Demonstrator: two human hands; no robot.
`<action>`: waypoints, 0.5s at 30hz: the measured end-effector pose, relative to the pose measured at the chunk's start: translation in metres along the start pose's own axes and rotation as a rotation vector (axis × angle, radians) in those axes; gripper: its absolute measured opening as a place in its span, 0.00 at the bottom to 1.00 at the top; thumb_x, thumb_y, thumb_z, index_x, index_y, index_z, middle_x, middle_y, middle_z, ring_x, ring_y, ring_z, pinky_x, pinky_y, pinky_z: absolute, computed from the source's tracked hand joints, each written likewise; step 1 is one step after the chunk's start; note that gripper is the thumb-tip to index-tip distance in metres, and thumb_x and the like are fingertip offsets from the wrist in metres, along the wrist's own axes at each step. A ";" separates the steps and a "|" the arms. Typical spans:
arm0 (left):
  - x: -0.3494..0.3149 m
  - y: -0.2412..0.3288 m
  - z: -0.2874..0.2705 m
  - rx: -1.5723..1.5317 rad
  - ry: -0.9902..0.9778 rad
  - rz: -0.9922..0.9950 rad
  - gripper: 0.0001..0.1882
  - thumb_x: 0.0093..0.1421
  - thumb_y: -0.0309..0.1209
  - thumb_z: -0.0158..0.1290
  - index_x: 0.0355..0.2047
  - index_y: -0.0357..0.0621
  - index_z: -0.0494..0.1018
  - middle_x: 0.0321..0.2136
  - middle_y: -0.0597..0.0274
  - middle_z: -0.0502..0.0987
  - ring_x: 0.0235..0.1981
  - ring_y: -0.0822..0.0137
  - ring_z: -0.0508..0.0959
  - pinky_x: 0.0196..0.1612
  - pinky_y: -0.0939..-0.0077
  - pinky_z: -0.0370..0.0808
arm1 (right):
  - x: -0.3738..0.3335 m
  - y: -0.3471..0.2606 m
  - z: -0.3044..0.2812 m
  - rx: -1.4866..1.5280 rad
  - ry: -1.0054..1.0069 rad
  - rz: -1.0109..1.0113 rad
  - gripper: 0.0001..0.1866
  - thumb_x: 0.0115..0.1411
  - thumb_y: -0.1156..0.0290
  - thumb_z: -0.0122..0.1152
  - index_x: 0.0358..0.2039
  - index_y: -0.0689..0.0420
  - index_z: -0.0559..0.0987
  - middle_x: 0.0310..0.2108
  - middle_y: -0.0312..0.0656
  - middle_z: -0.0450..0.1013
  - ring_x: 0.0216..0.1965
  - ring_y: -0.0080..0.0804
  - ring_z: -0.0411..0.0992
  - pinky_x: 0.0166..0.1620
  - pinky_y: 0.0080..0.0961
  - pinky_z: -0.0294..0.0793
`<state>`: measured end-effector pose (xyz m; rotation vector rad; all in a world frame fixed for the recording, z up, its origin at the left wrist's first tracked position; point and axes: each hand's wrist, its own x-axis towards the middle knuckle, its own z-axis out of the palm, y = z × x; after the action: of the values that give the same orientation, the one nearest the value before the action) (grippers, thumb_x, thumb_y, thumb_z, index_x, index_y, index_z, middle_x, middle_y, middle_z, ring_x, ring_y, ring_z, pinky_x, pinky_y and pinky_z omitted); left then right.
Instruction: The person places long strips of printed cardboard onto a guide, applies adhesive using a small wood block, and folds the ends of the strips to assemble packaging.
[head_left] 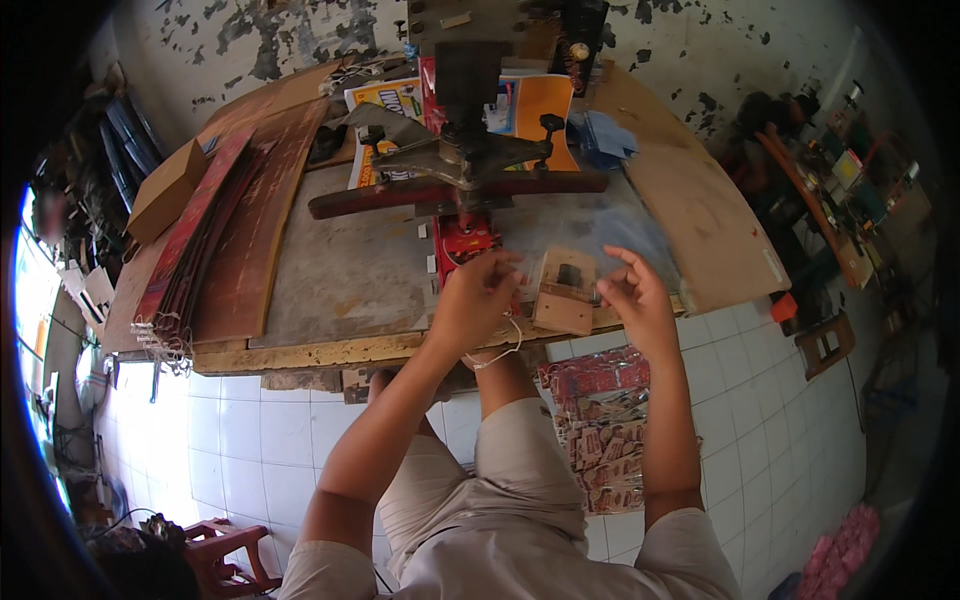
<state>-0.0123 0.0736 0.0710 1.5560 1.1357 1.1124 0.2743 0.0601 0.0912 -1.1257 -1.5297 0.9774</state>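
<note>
My left hand [478,298] is over a red printed sheet [462,240] at the table's front edge. Its fingers are curled together, and what they hold, if anything, is hidden. Below it, a thin white string [515,343] hangs in a loop past the edge. My right hand [642,300] is raised beside a small wooden box [563,313] with a dark opening, its thumb and fingers apart and nothing visible between them. Beyond my hands, a dark metal machine [455,160] with spreading arms and knobs stands over the far end of the red sheet.
A stack of long red sheets [205,215] with strings lies on the left, beside a cardboard box [168,190]. Bluish clear plastic [630,235] lies on the right. Printed sheets [615,440] are on the tiled floor; a red stool [230,555] is at lower left.
</note>
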 end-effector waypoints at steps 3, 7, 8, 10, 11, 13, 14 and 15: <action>0.033 0.000 0.021 0.162 0.144 0.142 0.27 0.70 0.27 0.65 0.67 0.32 0.73 0.37 0.51 0.90 0.37 0.67 0.88 0.43 0.68 0.84 | 0.022 0.022 -0.015 -0.137 0.074 -0.023 0.27 0.74 0.75 0.68 0.71 0.62 0.74 0.36 0.34 0.80 0.36 0.18 0.77 0.42 0.21 0.75; 0.060 -0.004 0.030 0.232 0.195 0.169 0.31 0.66 0.27 0.68 0.68 0.35 0.72 0.36 0.48 0.90 0.34 0.63 0.88 0.42 0.67 0.83 | 0.043 0.047 -0.022 -0.146 0.126 -0.038 0.28 0.73 0.76 0.69 0.71 0.62 0.74 0.35 0.34 0.81 0.35 0.18 0.76 0.40 0.21 0.74; 0.064 -0.009 0.030 0.246 0.208 0.185 0.33 0.66 0.27 0.68 0.69 0.35 0.71 0.35 0.48 0.89 0.33 0.62 0.88 0.41 0.66 0.82 | 0.046 0.050 -0.022 -0.165 0.122 -0.033 0.28 0.73 0.76 0.69 0.71 0.62 0.74 0.35 0.34 0.81 0.34 0.19 0.76 0.40 0.21 0.74; 0.065 -0.010 0.027 0.330 0.174 0.134 0.35 0.65 0.27 0.69 0.70 0.35 0.70 0.34 0.49 0.89 0.32 0.62 0.88 0.41 0.66 0.82 | 0.048 0.056 -0.024 -0.175 0.116 -0.017 0.28 0.73 0.77 0.68 0.71 0.62 0.74 0.34 0.34 0.81 0.34 0.19 0.76 0.41 0.22 0.74; 0.065 -0.010 0.025 0.371 0.157 0.108 0.36 0.65 0.28 0.69 0.70 0.35 0.69 0.34 0.49 0.89 0.32 0.61 0.88 0.41 0.66 0.82 | 0.046 0.060 -0.025 -0.165 0.111 -0.009 0.28 0.72 0.77 0.68 0.71 0.62 0.74 0.34 0.34 0.81 0.33 0.19 0.76 0.41 0.22 0.74; 0.059 -0.010 0.021 0.341 0.116 0.103 0.38 0.64 0.30 0.70 0.72 0.36 0.69 0.32 0.50 0.89 0.32 0.60 0.88 0.41 0.65 0.82 | 0.039 0.060 -0.023 -0.135 0.102 0.021 0.29 0.72 0.77 0.68 0.71 0.61 0.74 0.34 0.34 0.81 0.33 0.19 0.76 0.41 0.21 0.75; 0.056 -0.010 0.020 0.326 0.095 0.100 0.39 0.64 0.30 0.71 0.72 0.36 0.69 0.31 0.50 0.88 0.31 0.59 0.88 0.40 0.65 0.82 | 0.034 0.058 -0.024 -0.118 0.097 0.043 0.29 0.72 0.78 0.68 0.71 0.60 0.75 0.34 0.34 0.81 0.33 0.18 0.76 0.41 0.21 0.75; 0.052 -0.012 0.017 0.287 0.069 0.077 0.40 0.64 0.32 0.71 0.73 0.38 0.68 0.31 0.51 0.88 0.31 0.59 0.88 0.40 0.65 0.82 | 0.029 0.054 -0.022 -0.099 0.087 0.065 0.29 0.72 0.78 0.68 0.72 0.60 0.75 0.35 0.34 0.81 0.33 0.18 0.75 0.41 0.21 0.75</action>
<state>0.0109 0.1238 0.0642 1.8064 1.3380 1.0967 0.3027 0.1027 0.0518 -1.2788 -1.4930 0.8928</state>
